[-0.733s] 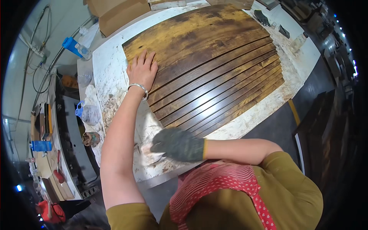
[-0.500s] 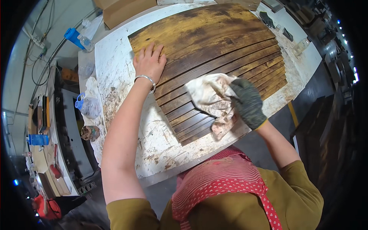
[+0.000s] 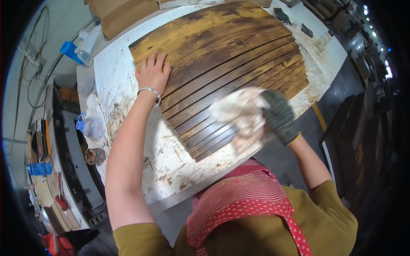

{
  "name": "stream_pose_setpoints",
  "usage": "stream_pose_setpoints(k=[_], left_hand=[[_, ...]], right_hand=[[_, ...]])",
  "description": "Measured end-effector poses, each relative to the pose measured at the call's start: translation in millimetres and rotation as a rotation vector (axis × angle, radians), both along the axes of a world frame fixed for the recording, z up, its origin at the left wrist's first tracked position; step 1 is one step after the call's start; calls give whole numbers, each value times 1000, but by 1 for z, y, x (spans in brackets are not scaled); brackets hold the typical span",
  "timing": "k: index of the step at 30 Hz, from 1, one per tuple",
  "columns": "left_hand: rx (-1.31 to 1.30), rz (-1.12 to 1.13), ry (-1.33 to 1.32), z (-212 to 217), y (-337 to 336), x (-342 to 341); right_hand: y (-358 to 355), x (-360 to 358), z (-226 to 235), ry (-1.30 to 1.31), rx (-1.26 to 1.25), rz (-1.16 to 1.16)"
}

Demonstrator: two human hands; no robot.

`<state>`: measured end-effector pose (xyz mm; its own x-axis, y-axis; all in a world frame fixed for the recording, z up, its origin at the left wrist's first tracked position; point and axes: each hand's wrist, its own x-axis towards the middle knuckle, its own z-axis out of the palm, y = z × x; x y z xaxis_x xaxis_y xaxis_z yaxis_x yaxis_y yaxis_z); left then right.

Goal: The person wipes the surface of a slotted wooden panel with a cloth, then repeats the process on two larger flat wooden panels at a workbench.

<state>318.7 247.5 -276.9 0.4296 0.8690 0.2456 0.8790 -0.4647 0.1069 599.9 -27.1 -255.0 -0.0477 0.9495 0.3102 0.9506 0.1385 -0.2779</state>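
Observation:
Brown-stained wooden boards [image 3: 205, 36] lie on the table, a wide one at the far side and several narrow strips [image 3: 222, 79] overlapping toward me. My bare left hand [image 3: 153, 73], a bracelet at its wrist, rests flat on the boards' left end with fingers spread. In a dark green glove, my right hand [image 3: 279, 115] grips a crumpled white rag [image 3: 239, 109] stained reddish brown. The rag is over the near right part of the strips and is smeared by motion. Its lower tip hangs near the table's front edge.
The white table [image 3: 166, 170] is spotted with brown stain. Along its left side stand a clear jug [image 3: 92, 128], a stained jar [image 3: 95, 156] and a blue bottle [image 3: 70, 52]. A cardboard box [image 3: 128, 17] sits at the back; a clear bottle [image 3: 323, 41] is far right.
The whole view has shifted, with the table and boards now slightly further left in the picture. The rag in my right hand has moved a little over the strips. My left hand keeps its place.

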Motion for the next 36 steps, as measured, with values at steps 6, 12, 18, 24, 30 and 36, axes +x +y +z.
stream_pose_setpoints(k=[6, 12, 18, 24, 30, 36], left_hand=[[-38, -7, 2, 2, -1, 1], [-47, -6, 4, 7, -1, 1], [40, -13, 10, 1, -1, 0], [2, -20, -55, 1, 0, 0], [25, -57, -8, -2, 8, -4], [44, -47, 52, -8, 10, -9]], right_hand=[[-6, -88, -70, 108, -23, 142], [-13, -174, -67, 284, 32, 726], [-2, -54, -7, 262, 193, 95], [5, -192, -45, -5, -113, 578], [-7, -140, -37, 282, 1, 639], [-1, -58, -4, -126, 121, 157]])
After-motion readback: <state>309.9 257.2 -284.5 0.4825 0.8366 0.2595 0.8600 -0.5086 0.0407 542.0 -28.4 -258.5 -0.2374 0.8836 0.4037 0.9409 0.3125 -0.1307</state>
